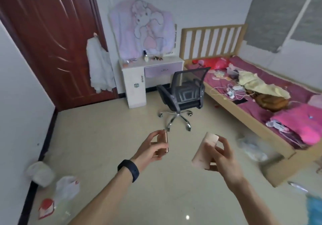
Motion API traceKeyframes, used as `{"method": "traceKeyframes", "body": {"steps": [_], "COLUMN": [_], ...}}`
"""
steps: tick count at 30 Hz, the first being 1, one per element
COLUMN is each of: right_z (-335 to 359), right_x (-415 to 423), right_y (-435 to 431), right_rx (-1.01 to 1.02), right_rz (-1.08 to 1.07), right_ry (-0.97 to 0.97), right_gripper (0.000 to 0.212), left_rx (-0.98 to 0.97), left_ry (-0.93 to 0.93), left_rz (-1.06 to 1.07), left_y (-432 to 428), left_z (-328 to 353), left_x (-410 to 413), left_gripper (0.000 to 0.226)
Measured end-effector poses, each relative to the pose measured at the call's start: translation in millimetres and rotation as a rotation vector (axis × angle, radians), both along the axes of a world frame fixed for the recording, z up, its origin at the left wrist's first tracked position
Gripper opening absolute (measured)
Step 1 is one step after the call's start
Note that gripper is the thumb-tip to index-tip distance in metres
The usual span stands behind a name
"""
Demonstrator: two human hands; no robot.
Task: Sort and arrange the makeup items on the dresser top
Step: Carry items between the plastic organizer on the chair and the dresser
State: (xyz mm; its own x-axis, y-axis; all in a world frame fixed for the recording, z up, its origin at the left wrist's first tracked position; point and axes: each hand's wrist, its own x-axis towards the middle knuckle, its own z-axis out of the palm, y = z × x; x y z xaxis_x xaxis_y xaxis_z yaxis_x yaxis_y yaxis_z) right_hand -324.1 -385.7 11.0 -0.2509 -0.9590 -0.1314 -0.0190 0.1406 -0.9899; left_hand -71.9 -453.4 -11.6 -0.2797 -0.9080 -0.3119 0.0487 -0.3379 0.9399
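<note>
My left hand [150, 148] grips a small rose-gold compact case [164, 143] at chest height over the floor. My right hand [220, 152] holds a pale pink cylindrical bottle [206, 152], tilted, its flat cap toward the upper right. Far across the room stands the white dresser [134, 85] with a lilac drawer. On its top lie a white bottle with a dark cap [146, 56], a few small brown items [156, 58] and a round pink item [125, 64]. A pink cartoon cloth [142, 28] covers the mirror behind it.
A black mesh office chair [183, 92] stands on the tiled floor before the dresser. A wooden bed [244, 92] strewn with clothes and cables fills the right. A dark red door [48, 38] is on the left. Plastic bags and litter [57, 190] lie at lower left.
</note>
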Motion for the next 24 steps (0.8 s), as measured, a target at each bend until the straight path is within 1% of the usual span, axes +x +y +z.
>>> {"method": "traceKeyframes", "body": {"steps": [6, 8, 12, 20, 24], "right_z": [10, 10, 9, 25, 17], "right_x": [67, 85, 115, 163, 191], "right_y": [-139, -189, -303, -499, -590], "right_rx": [-0.016, -0.014, -0.029, -0.009, 0.017], "right_rz": [0.152, 0.198, 0.278, 0.367, 0.393], "right_ry": [-0.012, -0.025, -0.044, -0.063, -0.052], "right_gripper": [0.025, 0.029, 0.031, 0.031, 0.031], "left_rx": [-0.015, -0.025, -0.056, -0.067, -0.052], "left_ry": [-0.021, -0.028, -0.022, 0.014, 0.051], "left_rz": [0.093, 0.121, 0.212, 0.339, 0.400], "left_y": [-101, -144, -239, -409, -494], "left_z": [15, 20, 27, 42, 34], "left_x": [70, 87, 117, 178, 212], "left_gripper": [0.060, 0.061, 0.056, 0.059, 0.063]}}
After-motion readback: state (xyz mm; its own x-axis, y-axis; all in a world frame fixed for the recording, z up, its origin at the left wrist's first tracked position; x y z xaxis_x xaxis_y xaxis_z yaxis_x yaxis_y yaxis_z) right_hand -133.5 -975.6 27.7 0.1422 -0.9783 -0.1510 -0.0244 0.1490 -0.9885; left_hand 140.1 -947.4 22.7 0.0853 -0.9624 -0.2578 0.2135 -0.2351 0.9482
